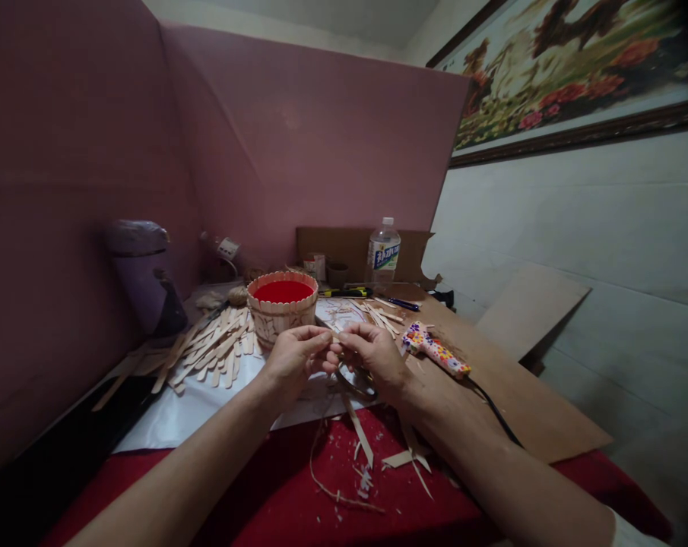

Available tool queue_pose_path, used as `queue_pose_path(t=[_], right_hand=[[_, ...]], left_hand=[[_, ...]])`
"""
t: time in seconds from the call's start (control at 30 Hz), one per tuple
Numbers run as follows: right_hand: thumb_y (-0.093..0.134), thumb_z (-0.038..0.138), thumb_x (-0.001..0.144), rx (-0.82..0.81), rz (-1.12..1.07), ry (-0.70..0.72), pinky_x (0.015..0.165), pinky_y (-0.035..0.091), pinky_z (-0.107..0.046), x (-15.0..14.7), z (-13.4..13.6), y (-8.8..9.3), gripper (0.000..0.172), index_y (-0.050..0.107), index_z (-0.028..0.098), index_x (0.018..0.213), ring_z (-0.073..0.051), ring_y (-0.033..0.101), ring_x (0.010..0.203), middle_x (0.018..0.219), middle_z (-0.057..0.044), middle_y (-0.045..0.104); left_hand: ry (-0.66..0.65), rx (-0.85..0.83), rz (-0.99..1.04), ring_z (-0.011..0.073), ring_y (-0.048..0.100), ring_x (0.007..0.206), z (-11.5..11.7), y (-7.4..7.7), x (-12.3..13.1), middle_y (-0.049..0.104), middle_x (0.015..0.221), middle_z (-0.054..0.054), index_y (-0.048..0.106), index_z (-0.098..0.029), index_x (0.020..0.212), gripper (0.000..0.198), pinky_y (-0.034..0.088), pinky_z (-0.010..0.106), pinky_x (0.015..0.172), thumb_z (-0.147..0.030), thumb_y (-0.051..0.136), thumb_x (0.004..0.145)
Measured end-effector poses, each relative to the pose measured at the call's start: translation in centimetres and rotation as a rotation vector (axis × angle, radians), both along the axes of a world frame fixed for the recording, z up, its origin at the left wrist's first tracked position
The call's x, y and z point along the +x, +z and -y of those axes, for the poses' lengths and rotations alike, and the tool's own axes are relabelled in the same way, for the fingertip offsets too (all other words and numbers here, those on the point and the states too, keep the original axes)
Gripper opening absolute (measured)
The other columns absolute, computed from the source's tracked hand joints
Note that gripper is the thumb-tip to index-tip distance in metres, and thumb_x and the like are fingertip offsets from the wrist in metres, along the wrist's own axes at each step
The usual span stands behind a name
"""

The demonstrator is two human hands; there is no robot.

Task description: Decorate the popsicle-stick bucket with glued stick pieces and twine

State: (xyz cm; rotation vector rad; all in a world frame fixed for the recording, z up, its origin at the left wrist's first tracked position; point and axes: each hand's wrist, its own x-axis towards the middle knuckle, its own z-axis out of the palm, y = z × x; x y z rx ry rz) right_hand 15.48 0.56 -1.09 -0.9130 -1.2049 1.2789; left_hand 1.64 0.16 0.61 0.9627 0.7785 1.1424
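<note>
On the clear bottle (384, 247), the label (385, 257) reads "补水", the rest unclear.

Pale basket (275, 323), red inside; multicoloured floral glue gun (435, 352); red cloth (264, 475)

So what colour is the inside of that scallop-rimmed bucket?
The scallop-rimmed bucket is bright red inside, seen best in the head view.

We see a dim, muted scene, deep shade down the left, paler light on the tiled wall (583, 220), shadow beneath the leaning board (534, 308), wide-angle stretch toward our edges, fine detail soft at the fingertips (325, 337).
</note>
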Motion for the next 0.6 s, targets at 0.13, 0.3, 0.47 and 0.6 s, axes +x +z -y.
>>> queue_pose_path(t=[0.13, 0.3, 0.47, 0.6], right_hand=[[0.068, 0.033, 0.064, 0.000, 0.001, -0.007, 0.042, 0.037, -0.020, -0.01, -0.05, -0.01, 0.020, 0.057, 0.016, 0.063, -0.008, 0.046, 0.044, 0.053, 0.002, 0.058], [0.068, 0.033, 0.064, 0.005, 0.000, -0.008, 0.041, 0.036, -0.020, 0.00, -0.08, -0.06, 0.020, 0.057, 0.017, 0.064, -0.008, 0.045, 0.042, 0.054, 0.002, 0.060], [0.069, 0.035, 0.063, 0.017, 0.004, -0.009, 0.041, 0.036, -0.020, -0.03, -0.15, -0.06, 0.022, 0.057, 0.017, 0.064, -0.008, 0.045, 0.041, 0.054, 0.002, 0.061], [0.069, 0.036, 0.063, 0.043, 0.015, -0.010, 0.043, 0.037, -0.021, -0.01, -0.23, -0.13, 0.022, 0.057, 0.017, 0.064, -0.008, 0.046, 0.042, 0.055, 0.002, 0.061]], left_hand=[[0.020, -0.001, -0.015, 0.0084, 0.057, 0.044, 0.14, 0.20, 0.08, 0.065, 0.063, 0.008, 0.060, -0.005, 0.070, 0.009, 0.047, 0.017, 0.042, -0.002, 0.056, 0.077], [0.039, -0.011, -0.032, 0.0082, 0.056, 0.043, 0.14, 0.24, 0.10, 0.064, 0.062, 0.008, 0.061, -0.005, 0.071, 0.011, 0.048, 0.017, 0.043, -0.002, 0.054, 0.079], [0.014, 0.001, -0.007, 0.0092, 0.059, 0.046, -0.04, -0.15, -0.05, 0.065, 0.064, 0.009, 0.061, -0.004, 0.075, 0.009, 0.050, 0.018, 0.045, 0.001, 0.054, 0.076], [-0.010, 0.008, -0.012, 0.0105, 0.060, 0.047, -0.21, -0.37, -0.15, 0.066, 0.065, 0.010, 0.062, -0.003, 0.076, 0.009, 0.052, 0.020, 0.047, 0.002, 0.055, 0.074]])
